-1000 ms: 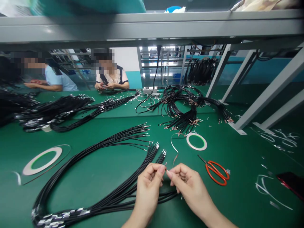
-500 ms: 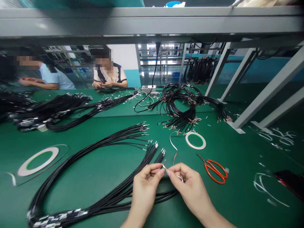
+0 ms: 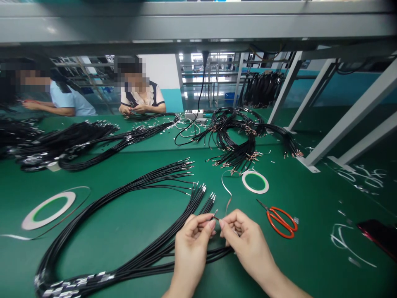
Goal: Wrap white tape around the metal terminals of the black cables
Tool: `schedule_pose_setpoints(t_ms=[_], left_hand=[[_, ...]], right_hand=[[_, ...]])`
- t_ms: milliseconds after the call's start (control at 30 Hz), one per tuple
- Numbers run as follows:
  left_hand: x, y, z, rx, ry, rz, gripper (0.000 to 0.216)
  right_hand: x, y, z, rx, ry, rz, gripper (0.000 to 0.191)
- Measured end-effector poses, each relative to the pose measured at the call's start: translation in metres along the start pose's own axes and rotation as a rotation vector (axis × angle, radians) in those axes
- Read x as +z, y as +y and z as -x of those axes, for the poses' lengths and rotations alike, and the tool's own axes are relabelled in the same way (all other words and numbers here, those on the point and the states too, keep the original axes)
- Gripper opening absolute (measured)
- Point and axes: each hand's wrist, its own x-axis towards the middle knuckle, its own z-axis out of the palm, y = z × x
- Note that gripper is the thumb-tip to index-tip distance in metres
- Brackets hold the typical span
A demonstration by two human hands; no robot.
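Nearest the camera, the left hand [image 3: 192,240] and right hand [image 3: 245,239] meet fingertip to fingertip, both pinched closed on the metal tip of one black wire [image 3: 215,215], just above the green bench [image 3: 130,223]. Below and left of them a long bundle of black wires [image 3: 124,198] loops across the bench. Red scissors [image 3: 281,221] lie just right, a white tape roll [image 3: 255,182] beyond. Farther off, two people sit handling cables.
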Motion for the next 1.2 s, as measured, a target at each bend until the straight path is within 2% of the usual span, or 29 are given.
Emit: schedule_pose_setpoints(t_ms=[167, 500, 1200], left_hand=[[-0.0018, 0.0029, -0.0019, -0.153, -0.059, 0.106, 0.025], [-0.0072, 0.0066, -0.0039, -0.257, -0.179, 0.167, 0.027], [-0.0033, 0.0084, -0.0033, -0.195, -0.173, 0.096, 0.024]], right_hand=[[0.0015, -0.0005, 0.0005, 0.001, -0.021, -0.037, 0.024], [0.0021, 0.0004, -0.0009, 0.01, -0.009, -0.019, 0.025], [-0.0013, -0.0044, -0.0018, 0.025, -0.011, -0.008, 0.026]])
